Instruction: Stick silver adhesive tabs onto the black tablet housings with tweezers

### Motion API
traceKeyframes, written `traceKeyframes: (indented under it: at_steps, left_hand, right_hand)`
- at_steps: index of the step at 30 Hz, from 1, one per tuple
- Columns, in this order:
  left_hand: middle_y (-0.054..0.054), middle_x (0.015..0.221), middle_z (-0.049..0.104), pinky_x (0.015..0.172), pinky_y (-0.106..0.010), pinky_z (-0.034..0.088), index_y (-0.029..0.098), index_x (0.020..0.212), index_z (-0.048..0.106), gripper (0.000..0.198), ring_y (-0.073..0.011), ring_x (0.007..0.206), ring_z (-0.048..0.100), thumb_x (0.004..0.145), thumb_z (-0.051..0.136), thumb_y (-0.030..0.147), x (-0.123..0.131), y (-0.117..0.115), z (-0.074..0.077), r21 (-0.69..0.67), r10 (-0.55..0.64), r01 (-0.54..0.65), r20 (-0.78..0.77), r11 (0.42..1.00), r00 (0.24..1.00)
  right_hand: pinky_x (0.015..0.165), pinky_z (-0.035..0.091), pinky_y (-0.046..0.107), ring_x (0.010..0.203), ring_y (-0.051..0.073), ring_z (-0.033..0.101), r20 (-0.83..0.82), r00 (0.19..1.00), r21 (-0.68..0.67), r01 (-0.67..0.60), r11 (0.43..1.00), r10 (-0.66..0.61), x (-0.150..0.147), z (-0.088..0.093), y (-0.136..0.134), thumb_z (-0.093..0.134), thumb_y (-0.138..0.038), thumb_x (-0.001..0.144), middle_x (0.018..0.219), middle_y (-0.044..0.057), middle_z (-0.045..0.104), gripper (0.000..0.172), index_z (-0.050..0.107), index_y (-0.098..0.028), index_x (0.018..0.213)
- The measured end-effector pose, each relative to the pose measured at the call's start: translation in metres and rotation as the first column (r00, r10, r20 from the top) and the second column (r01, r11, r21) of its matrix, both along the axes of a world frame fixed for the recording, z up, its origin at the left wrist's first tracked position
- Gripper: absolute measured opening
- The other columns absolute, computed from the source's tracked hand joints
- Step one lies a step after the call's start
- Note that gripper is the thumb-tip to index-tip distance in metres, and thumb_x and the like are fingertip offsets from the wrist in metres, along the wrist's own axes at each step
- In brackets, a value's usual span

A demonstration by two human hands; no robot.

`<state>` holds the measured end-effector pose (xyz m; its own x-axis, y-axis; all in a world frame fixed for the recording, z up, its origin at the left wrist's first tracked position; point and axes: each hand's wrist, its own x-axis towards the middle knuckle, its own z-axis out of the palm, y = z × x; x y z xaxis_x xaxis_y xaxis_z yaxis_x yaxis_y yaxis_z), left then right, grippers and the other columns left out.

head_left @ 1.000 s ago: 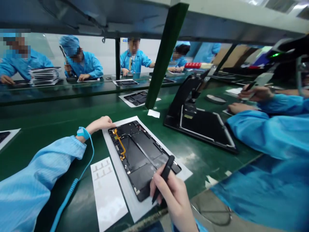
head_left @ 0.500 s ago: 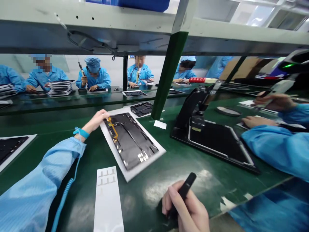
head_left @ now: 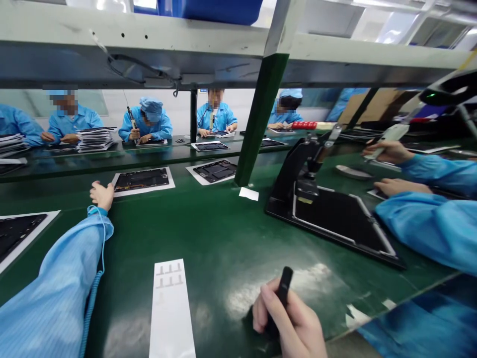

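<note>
My left hand (head_left: 102,194) reaches far across the green bench and rests, fingers curled, against the left edge of a white sheet carrying an opened tablet chassis (head_left: 141,179). A blue wrist strap with a coiled cord (head_left: 90,308) hangs from that sleeve. My right hand (head_left: 286,323) sits near the front edge, wrapped round a black pen-like tool (head_left: 283,286) that points up and away. A white strip of small adhesive pieces (head_left: 170,303) lies on the bench between my arms.
A black press fixture (head_left: 328,209) stands at the right, beside a co-worker's blue sleeves and hands (head_left: 395,188). Another chassis on a sheet (head_left: 216,171) lies by the green post (head_left: 257,124). A third sheet (head_left: 18,233) is at the left. Several people work opposite.
My left hand has pushed the chassis on its sheet away from in front of me to the far left of the bench. My right hand with the tool has drawn back toward the front edge.
</note>
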<state>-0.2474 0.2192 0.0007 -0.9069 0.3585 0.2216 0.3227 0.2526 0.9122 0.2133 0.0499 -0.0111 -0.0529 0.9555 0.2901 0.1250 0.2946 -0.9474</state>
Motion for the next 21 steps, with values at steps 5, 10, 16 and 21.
traceKeyframes:
  at_steps: [5,10,16,21]
  left_hand:
    - [-0.011,0.133,0.051,0.098,-0.05,0.047,0.016,0.127,0.052,0.04,-0.0268,0.117,0.053,0.093,0.059,0.035,0.001,-0.003,-0.013,-0.158,0.057,-0.093,-0.222,0.983,0.973]
    - [-0.011,0.133,0.05,0.098,-0.05,0.046,0.016,0.127,0.053,0.039,-0.027,0.118,0.053,0.093,0.059,0.035,0.006,0.004,-0.017,-0.252,-0.062,-0.049,-0.414,0.967,0.908]
    - [-0.012,0.127,0.055,0.095,-0.047,0.049,0.014,0.122,0.055,0.037,-0.0252,0.113,0.056,0.093,0.06,0.035,0.011,0.007,-0.019,-0.323,-0.167,-0.026,-0.555,0.946,0.815]
    - [-0.011,0.126,0.055,0.094,-0.046,0.05,0.014,0.122,0.056,0.036,-0.0248,0.112,0.057,0.093,0.06,0.035,0.017,0.013,-0.02,-0.378,-0.238,-0.008,-0.599,0.926,0.765]
  right_hand:
    - [0.05,0.039,0.027,0.048,0.014,0.05,0.589,0.784,0.227,-0.393,0.891,0.196,-0.003,0.046,0.055,0.044,-0.035,0.099,0.056,-0.001,0.054,0.034,0.047,-0.022,0.067]
    - [0.073,0.049,0.031,0.078,0.018,0.061,0.881,0.459,0.118,-0.451,0.884,0.117,-0.075,0.062,0.173,0.062,-0.022,0.09,0.082,0.003,0.063,0.014,0.06,-0.015,0.078]
    - [0.087,0.054,0.043,0.103,0.023,0.062,0.916,0.401,0.077,-0.213,0.974,0.016,-0.146,0.045,0.286,0.061,-0.032,0.094,0.12,0.011,0.06,0.03,0.059,-0.014,0.118]
    - [0.087,0.054,0.041,0.103,0.025,0.062,0.932,0.361,0.039,-0.055,0.998,-0.017,-0.163,0.035,0.329,0.064,-0.031,0.092,0.12,0.015,0.059,0.036,0.059,-0.009,0.119]
